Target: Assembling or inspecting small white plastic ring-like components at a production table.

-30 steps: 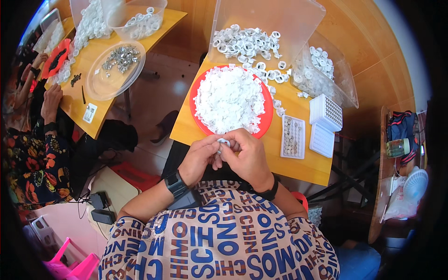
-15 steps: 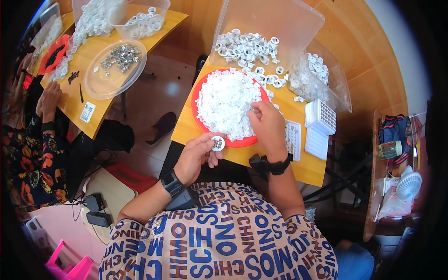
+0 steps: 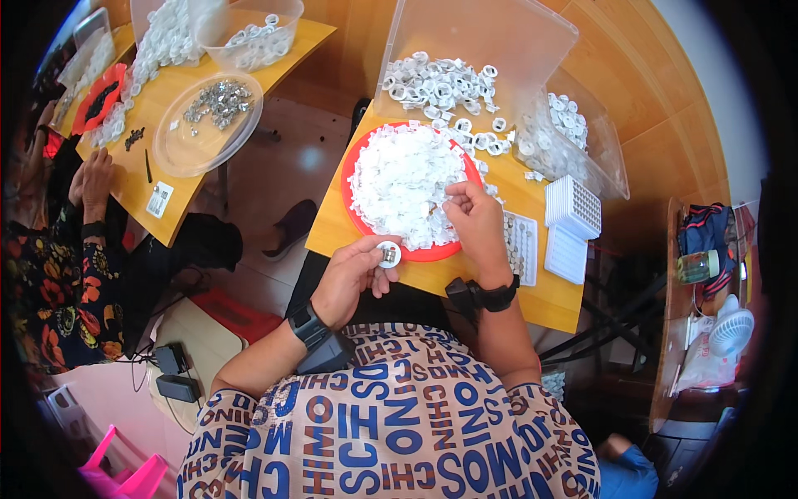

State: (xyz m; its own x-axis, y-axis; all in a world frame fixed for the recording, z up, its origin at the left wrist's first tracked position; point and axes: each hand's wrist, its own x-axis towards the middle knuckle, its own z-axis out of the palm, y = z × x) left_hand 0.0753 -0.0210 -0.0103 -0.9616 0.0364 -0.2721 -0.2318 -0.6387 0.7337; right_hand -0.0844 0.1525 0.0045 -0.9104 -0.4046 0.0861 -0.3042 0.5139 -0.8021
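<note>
My left hand [image 3: 353,274] pinches a small round white plastic housing [image 3: 388,254] between thumb and fingers, in front of the red tray. Metal-coloured and dark bits show inside its ring. Over the right side of the round red tray [image 3: 352,209], my right hand [image 3: 475,218] has thumb and fingertips drawn together. Whatever those fingertips hold is too small to tell. A heap of small white plastic pieces [image 3: 403,179] fills the tray, and my right fingertips are at its edge.
A clear bin [image 3: 490,33] with white ring parts [image 3: 440,83] stands behind the tray. To the right are stacked white trays [image 3: 573,208] and a tray of small round parts [image 3: 521,249]. At left, a co-worker's hands [image 3: 93,179] rest by another table with a clear lid [image 3: 170,150].
My right hand has shifted very slightly at the heap's edge. My left hand keeps hold of the round housing. The co-worker's hands have moved a little.
</note>
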